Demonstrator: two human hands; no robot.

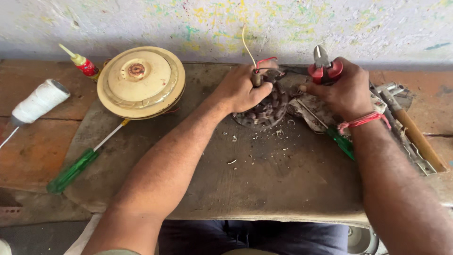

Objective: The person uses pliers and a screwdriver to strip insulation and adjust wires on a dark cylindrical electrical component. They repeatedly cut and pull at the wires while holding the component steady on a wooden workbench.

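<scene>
a dark wound stator (pixel 264 109) near the bench's (pixel 264 189) far edge is clasped by the left hand (pixel 241 89), red-handled pliers (pixel 324 66) are gripped in the right hand (pixel 347 89), loose leads (pixel 257 61) uncut.

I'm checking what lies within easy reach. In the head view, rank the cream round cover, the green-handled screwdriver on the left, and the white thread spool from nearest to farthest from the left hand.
From the left hand:
1. Cream round cover, just to its left.
2. Green-handled screwdriver, lower left on the bench.
3. White thread spool, far left edge.
</scene>
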